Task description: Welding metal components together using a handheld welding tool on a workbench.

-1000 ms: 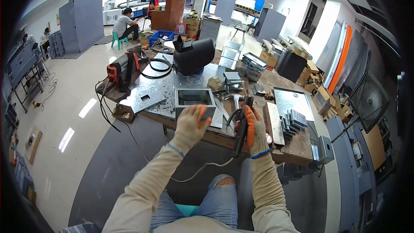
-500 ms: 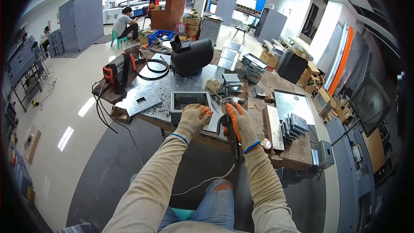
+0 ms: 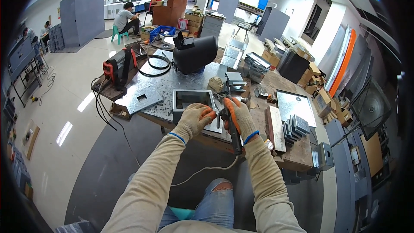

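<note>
On the bench's near edge stands an open grey metal box with a rectangular opening. My left hand, in a pale work glove with orange on the fingers, is closed at its near right corner; whatever the fingers hold is hidden. My right hand, gloved alike, is wrapped round a black corded power tool just right of the box. The tool slants, its lower end toward me, and a pale cord runs from it past my knees. My fingers cover part of its upper end.
Behind the box, a black welding helmet rests on the metal-topped bench. A red-and-black machine with cables stands left. Small metal blocks and a long bar lie right. Several people work farther back.
My right hand has shifted slightly left, and the tool's lower end has swung right and nearer me, so it slants more. My left hand stays at the box's corner.
</note>
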A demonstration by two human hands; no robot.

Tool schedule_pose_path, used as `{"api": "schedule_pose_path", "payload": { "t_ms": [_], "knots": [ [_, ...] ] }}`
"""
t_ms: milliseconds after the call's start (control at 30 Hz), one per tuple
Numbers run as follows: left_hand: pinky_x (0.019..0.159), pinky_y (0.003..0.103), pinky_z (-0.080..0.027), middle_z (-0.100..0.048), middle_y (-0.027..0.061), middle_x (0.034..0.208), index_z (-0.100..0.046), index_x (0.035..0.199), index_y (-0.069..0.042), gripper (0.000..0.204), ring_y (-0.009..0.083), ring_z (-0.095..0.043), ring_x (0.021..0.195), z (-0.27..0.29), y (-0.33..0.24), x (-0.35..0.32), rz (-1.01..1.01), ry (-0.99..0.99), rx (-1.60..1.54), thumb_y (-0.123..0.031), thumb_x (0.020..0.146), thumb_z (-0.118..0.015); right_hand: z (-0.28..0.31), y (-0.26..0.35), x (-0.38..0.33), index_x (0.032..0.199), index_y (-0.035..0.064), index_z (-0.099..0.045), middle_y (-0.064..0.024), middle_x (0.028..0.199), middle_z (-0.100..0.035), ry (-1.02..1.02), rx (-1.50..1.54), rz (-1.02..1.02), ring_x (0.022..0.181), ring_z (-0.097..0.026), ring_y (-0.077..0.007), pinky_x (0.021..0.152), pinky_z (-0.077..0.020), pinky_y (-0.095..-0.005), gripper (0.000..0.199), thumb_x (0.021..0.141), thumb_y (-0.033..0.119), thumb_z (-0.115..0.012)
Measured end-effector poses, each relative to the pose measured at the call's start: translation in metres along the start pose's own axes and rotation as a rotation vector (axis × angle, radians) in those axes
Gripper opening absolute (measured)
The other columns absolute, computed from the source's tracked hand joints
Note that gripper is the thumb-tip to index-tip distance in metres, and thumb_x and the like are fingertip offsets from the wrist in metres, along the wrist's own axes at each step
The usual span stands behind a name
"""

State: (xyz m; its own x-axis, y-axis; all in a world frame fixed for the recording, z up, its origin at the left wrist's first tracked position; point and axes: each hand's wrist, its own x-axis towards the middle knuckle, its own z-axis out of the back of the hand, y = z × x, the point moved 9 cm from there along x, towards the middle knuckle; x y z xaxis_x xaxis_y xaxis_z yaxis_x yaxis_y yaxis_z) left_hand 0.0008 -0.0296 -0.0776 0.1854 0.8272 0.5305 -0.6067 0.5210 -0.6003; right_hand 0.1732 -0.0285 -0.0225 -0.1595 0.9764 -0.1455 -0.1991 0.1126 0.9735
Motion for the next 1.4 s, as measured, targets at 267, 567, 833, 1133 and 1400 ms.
{"api": "schedule_pose_path", "payload": {
  "t_ms": [267, 567, 833, 1133, 1400],
  "knots": [
    [0.109, 0.042, -0.044, -0.073, 0.0092, 0.124, -0.078, 0.116, -0.011, 0.044, 0.0314, -0.063, 0.12, -0.002, -0.001, -0.001, 0.04, 0.011, -0.047, -0.05, 0.099, -0.065, 0.001, -0.002, 0.005, 0.119, 0.0067, -0.061, -0.0071, 0.075, -0.061, 0.003, -0.011, 0.035, 0.04, -0.055, -0.0189, 0.035, -0.0378, -0.0321, 0.036, 0.106, 0.04, -0.058],
    [0.102, 0.041, -0.048, -0.073, 0.0096, 0.12, -0.078, 0.112, -0.008, 0.035, 0.0317, -0.064, 0.113, 0.004, -0.007, -0.002, -0.034, -0.042, -0.036, -0.037, 0.097, -0.065, -0.003, -0.002, 0.006, 0.119, 0.0062, -0.062, -0.0071, 0.075, -0.061, 0.027, -0.022, 0.029, 0.04, -0.053, -0.0179, 0.035, -0.0377, -0.0315, 0.035, 0.105, 0.039, -0.06],
    [0.103, 0.042, -0.047, -0.073, 0.0091, 0.121, -0.078, 0.111, -0.008, 0.035, 0.0322, -0.063, 0.115, 0.004, -0.005, -0.003, -0.044, -0.064, -0.02, -0.037, 0.096, -0.066, -0.004, -0.004, 0.012, 0.119, 0.0074, -0.062, -0.0064, 0.077, -0.061, 0.02, -0.013, 0.034, 0.041, -0.053, -0.017, 0.034, -0.0381, -0.0311, 0.033, 0.106, 0.038, -0.061],
    [0.103, 0.042, -0.048, -0.073, 0.0102, 0.123, -0.078, 0.113, -0.009, 0.037, 0.0316, -0.062, 0.117, 0.003, -0.007, -0.004, -0.008, 0.015, -0.013, -0.041, 0.098, -0.065, -0.006, -0.01, 0.02, 0.12, 0.0082, -0.063, -0.0076, 0.085, -0.064, 0.082, 0.088, 0.051, 0.049, -0.058, -0.017, 0.04, -0.0446, -0.0318, 0.032, 0.106, 0.037, -0.062],
    [0.102, 0.042, -0.049, -0.073, 0.0091, 0.122, -0.078, 0.111, -0.009, 0.041, 0.0302, -0.064, 0.116, -0.009, -0.001, 0.001, -0.075, 0.014, 0.101, -0.045, 0.1, -0.062, 0.01, -0.055, 0.019, 0.111, 0.0085, -0.064, -0.0093, 0.078, -0.068, -0.086, 0.749, 0.17, 0.047, -0.057, -0.0195, 0.039, -0.0475, -0.037, 0.024, 0.106, 0.031, -0.06]
  ]
}}
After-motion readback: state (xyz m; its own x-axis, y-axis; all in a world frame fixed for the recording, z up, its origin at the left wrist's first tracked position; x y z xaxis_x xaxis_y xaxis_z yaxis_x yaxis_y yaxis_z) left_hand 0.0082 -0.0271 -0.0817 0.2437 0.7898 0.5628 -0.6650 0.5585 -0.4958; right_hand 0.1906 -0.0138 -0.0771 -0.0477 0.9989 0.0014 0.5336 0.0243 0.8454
